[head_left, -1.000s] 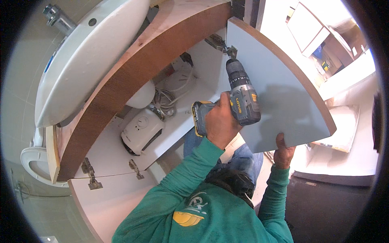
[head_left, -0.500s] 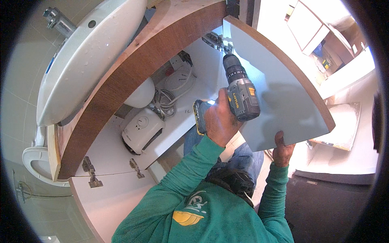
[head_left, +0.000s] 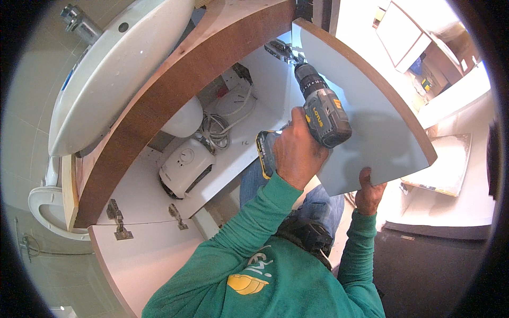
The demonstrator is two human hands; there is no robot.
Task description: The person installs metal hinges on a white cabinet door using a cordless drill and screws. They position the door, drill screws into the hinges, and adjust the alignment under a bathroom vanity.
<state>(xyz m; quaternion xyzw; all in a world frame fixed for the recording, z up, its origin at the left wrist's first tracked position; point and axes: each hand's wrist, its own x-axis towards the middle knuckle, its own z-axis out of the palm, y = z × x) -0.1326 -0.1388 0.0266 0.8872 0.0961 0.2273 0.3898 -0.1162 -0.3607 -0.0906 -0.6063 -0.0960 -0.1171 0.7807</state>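
My left hand (head_left: 299, 153) is wrapped around the handle of a grey and black cordless drill (head_left: 328, 121). The drill points up and away, its chuck close to a metal hinge (head_left: 280, 51) at the far corner of a cabinet door (head_left: 366, 127). Whether the bit touches a screw there cannot be made out. The door is pale on its inner face, with a brown curved edge, and stands swung out to the right. Along its near edge my right hand (head_left: 369, 197) grips the panel, thumb on the pale face.
A curved wooden cabinet front (head_left: 175, 95) arches across, beneath a white washbasin (head_left: 122, 69). Inside the cabinet are a white box-shaped appliance (head_left: 186, 165) and coiled cable (head_left: 214, 132). A second door (head_left: 143, 259) hangs open at lower left on two hinges. A dark cabinet (head_left: 429, 270) stands at right.
The drill and my left hand have shifted slightly right, the drill's rear end rising in view. The door and my right hand have barely moved.
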